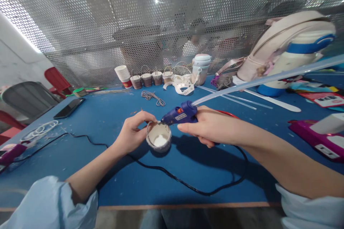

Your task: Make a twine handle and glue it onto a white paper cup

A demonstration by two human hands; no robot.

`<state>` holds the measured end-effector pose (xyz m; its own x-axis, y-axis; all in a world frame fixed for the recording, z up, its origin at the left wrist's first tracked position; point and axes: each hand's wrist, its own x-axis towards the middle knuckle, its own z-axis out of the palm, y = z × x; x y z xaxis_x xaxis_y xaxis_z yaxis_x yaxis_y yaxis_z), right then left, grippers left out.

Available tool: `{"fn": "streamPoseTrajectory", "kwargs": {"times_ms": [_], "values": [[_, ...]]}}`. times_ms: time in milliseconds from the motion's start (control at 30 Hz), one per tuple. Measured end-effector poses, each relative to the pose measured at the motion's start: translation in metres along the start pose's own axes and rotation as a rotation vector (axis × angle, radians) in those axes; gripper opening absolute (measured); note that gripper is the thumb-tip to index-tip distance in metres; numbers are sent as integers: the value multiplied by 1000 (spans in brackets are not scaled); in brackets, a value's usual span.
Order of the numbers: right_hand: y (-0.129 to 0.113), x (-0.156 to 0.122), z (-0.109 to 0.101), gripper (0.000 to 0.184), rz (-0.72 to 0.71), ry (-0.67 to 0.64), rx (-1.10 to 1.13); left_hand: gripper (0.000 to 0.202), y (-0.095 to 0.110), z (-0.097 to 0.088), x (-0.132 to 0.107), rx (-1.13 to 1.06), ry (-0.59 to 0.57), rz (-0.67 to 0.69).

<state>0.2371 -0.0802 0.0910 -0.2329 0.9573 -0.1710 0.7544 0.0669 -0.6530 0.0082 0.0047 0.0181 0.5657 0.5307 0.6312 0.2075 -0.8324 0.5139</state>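
Observation:
A small paper cup [160,144], wrapped outside in grey cord, stands tilted a little on the blue table. My left hand [134,130] pinches its upper left rim between thumb and fingers. In my right hand [212,125] is a blue hot glue gun [180,113], its nozzle touching or very near the cup's far rim. A long clear glue stick [258,80] sticks out of the gun's back toward the upper right. The cup's inside is pale, with a white bottom.
Black cable [172,175] crosses the table before me. Behind are stacked paper cups [123,75], several wrapped cups [146,79], a loose grey cord bundle [153,97], and a lidded white bottle [201,68]. A phone [70,108] lies left; a large bottle [292,61] and backpack [255,55] stand right.

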Motion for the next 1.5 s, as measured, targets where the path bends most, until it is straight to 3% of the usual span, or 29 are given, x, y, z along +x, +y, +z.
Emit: {"fn": "streamPoseTrajectory", "kwargs": {"times_ms": [333,933,1133,1500], "values": [[-3,0,0,45,-18,28,-55,7,-1,-2,1,-14,-14,-7],[-9,-4,-3,32,0,-1,-70,8,1,-2,1,-15,-27,-10],[-9,-3,-1,39,-7,11,-66,7,0,-2,1,-17,-16,-7],[-15,-7,6,20,-113,35,16,6,2,0,2,-18,-22,-47]]}}
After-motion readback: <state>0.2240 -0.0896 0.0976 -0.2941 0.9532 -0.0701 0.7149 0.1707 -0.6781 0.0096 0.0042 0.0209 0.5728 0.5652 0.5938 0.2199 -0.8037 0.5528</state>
